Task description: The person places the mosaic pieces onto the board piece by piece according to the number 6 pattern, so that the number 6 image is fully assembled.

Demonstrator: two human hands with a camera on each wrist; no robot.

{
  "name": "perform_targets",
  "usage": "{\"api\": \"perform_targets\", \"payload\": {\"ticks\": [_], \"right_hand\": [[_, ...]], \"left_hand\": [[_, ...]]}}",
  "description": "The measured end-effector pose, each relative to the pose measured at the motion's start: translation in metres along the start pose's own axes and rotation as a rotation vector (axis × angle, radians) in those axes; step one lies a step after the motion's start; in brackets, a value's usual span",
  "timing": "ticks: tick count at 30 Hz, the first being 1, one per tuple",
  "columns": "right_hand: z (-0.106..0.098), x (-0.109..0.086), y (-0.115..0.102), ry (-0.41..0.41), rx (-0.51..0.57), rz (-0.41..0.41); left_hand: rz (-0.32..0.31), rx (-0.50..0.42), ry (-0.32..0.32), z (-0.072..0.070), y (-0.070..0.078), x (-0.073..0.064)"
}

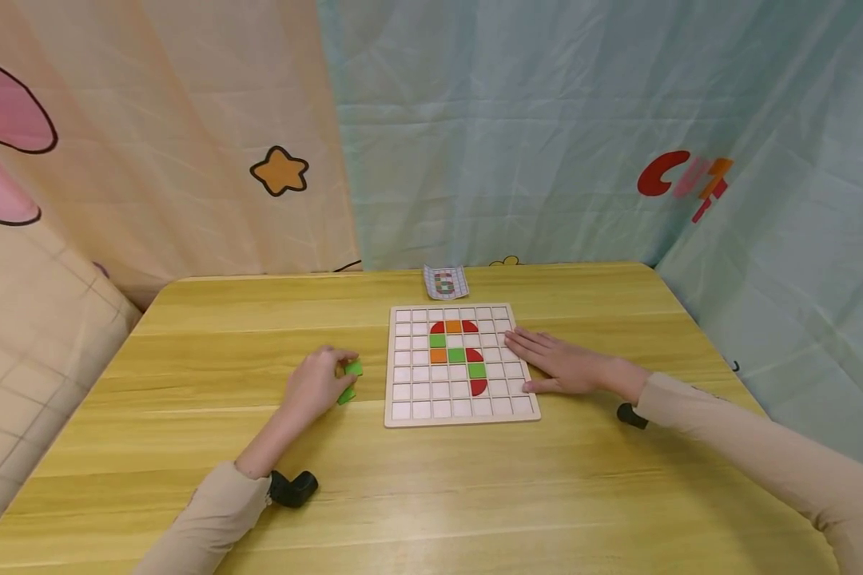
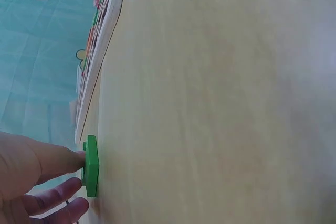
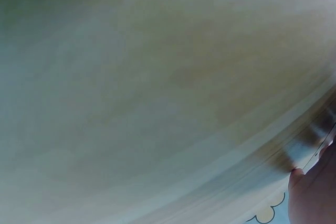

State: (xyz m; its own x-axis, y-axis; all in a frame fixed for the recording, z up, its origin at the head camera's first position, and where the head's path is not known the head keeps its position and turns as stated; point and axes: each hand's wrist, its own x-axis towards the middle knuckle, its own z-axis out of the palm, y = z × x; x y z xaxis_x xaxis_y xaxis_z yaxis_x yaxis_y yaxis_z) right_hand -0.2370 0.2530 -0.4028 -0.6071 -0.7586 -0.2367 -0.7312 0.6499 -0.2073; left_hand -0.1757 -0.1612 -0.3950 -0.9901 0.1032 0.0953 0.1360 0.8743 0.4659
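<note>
My left hand [image 1: 320,382] is on the left of the wooden grid board [image 1: 403,411], its fingers bent at two small green tiles [image 1: 354,368]. In the left wrist view the thumb tip touches a green tile [image 2: 92,166] close to the tabletop, and a second green edge shows behind it. The index fingertip is hidden there. Red, orange and green pieces [image 1: 456,355] form an S-like curve in the board's cells. My right hand [image 1: 564,366] rests with fingers extended on the board's right edge; only part of that hand [image 3: 315,192] shows in the right wrist view.
A small paper card [image 1: 446,283] with a similar coloured pattern lies behind the board, near the back edge of the wooden table [image 1: 259,319]. Printed curtains [image 1: 546,136] hang behind and beside the table. A black device [image 1: 293,489] sits at the left wrist.
</note>
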Motion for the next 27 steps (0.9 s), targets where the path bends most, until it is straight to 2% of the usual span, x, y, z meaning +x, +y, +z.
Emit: {"api": "perform_targets", "payload": {"ticks": [9,18,21,27], "right_hand": [[0.001,0.000,0.000,0.006,0.002,-0.001],[0.002,0.001,0.001,0.005,-0.011,-0.005],[0.002,0.001,0.001,0.002,-0.013,-0.006],[0.001,0.001,0.001,0.004,-0.010,-0.004]], "left_hand": [[-0.011,0.020,-0.026,-0.004,-0.005,0.002],[0.020,0.055,-0.040,-0.005,-0.012,0.005],[0.033,0.055,-0.017,-0.005,-0.012,0.005],[0.090,0.041,0.074,-0.005,-0.012,0.005]]}}
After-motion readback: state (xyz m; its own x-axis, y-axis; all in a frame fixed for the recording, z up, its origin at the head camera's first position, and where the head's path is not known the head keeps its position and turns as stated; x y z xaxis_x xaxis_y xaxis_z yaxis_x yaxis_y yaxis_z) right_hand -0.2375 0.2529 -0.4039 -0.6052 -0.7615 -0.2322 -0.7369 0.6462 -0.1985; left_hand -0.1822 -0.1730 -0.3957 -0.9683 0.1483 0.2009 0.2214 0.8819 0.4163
